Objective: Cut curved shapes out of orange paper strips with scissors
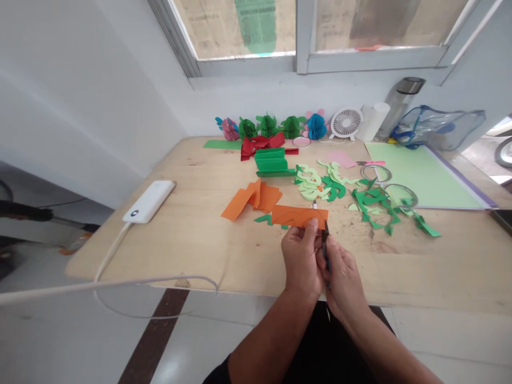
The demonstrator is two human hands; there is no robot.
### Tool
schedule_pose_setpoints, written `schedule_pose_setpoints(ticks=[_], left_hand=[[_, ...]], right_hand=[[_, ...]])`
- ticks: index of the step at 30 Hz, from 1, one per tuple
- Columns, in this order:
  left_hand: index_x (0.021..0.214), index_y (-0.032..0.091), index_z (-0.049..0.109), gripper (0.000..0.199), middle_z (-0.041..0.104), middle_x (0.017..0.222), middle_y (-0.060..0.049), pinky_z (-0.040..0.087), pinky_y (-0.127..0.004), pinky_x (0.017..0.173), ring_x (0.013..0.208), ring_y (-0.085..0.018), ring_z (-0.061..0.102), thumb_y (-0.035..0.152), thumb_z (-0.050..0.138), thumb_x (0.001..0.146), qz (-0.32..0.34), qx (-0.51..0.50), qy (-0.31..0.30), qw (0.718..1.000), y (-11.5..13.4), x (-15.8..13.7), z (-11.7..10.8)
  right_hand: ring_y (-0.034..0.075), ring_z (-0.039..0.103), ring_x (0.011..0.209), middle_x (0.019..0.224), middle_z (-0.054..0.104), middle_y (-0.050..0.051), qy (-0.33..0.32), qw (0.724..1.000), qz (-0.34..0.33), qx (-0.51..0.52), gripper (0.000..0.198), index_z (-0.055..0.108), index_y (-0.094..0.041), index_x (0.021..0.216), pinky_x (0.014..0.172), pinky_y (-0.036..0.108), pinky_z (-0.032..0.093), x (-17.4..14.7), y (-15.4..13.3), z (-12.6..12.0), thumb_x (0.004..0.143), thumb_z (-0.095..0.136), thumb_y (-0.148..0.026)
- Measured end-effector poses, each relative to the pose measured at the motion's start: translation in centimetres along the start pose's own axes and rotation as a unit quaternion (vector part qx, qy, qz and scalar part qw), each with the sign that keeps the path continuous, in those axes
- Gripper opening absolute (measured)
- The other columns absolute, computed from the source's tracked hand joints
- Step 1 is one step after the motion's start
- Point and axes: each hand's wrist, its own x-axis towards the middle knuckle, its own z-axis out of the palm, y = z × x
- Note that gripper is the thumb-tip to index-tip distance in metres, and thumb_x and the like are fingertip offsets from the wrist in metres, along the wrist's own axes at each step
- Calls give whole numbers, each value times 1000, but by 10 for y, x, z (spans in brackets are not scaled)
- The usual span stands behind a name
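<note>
My left hand point(303, 261) pinches an orange paper strip point(294, 215) by its lower edge, thumb on top. Curved drawn lines run along the strip. In my right hand point(344, 272) is a pair of dark scissors point(326, 234), closed around the handles, with the blades at the strip's right end. Whether the blades are apart I cannot tell. Left of the strip lie several folded orange papers point(260, 197). Small green scraps point(264, 219) lie partly under it. A white-capped pen or tube point(314, 204) shows just behind the strip.
Light green cut shapes point(310, 178) and dark green offcuts point(376, 205) lie to the right, near metal rings point(401, 196). Folded green paper point(272, 161) and red paper point(262, 144) sit behind. A small fan point(346, 124) stands by the wall. A white power bank point(150, 201) with a cable lies left.
</note>
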Motion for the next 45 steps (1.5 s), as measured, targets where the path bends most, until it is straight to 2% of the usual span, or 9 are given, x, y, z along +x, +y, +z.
schedule_pose_setpoints(ticks=[5,9,14,18,24,27,37,45], left_hand=[[69,15,54,41,56,54,3,29,-15,32,37,-5,45,43,81,57,9,-4,4,1000,1,-1,0],[71,15,56,40,59,57,2,30,-16,33,38,-6,47,43,81,57,9,6,2,1000,2,-1,-1],[72,13,60,35,63,63,-1,41,-18,45,48,-8,57,38,80,58,21,-3,4,1000,2,0,-2],[74,13,61,31,62,61,0,40,-18,44,45,-7,53,35,78,61,18,-4,-3,1000,2,-1,-3],[75,13,62,31,63,63,-1,42,-19,48,50,-9,57,35,78,59,21,8,1,1000,2,-2,-4],[72,13,62,30,61,61,0,38,-18,45,48,-7,52,34,78,59,19,18,3,1000,3,-2,-5],[64,13,61,23,57,57,1,39,-18,48,49,-7,50,28,77,59,22,28,6,999,5,0,-9],[66,11,63,20,57,58,1,38,-19,49,49,-7,49,25,76,60,30,18,2,999,12,0,-9]], right_hand=[[9,23,44,47,34,-6,4,1000,2,-12,49,43,-21,54,42,25,18,-3,-2,0,81,59,-58],[9,23,44,47,33,-6,0,1000,-4,-30,50,42,-21,53,42,25,16,-4,-4,2,80,59,-60],[8,21,44,47,32,-7,-1,1000,1,-27,52,41,-20,52,42,24,16,-5,-5,3,78,59,-61],[8,21,43,46,32,-7,3,1000,0,-26,52,41,-20,52,42,24,15,-6,-5,3,79,58,-61],[8,25,43,46,35,-6,5,1000,-14,-25,51,42,-20,51,41,24,19,-7,-2,1,79,60,-59],[8,23,42,45,34,-7,4,1000,-7,-25,51,43,-20,52,40,23,18,-8,-1,0,78,60,-61],[7,23,42,47,34,-7,-1,1000,1,-13,48,46,-19,56,39,22,18,-7,-4,2,79,61,-59],[7,22,42,47,33,-8,-7,1000,2,-25,47,46,-19,58,39,22,17,-7,-3,4,81,60,-58]])
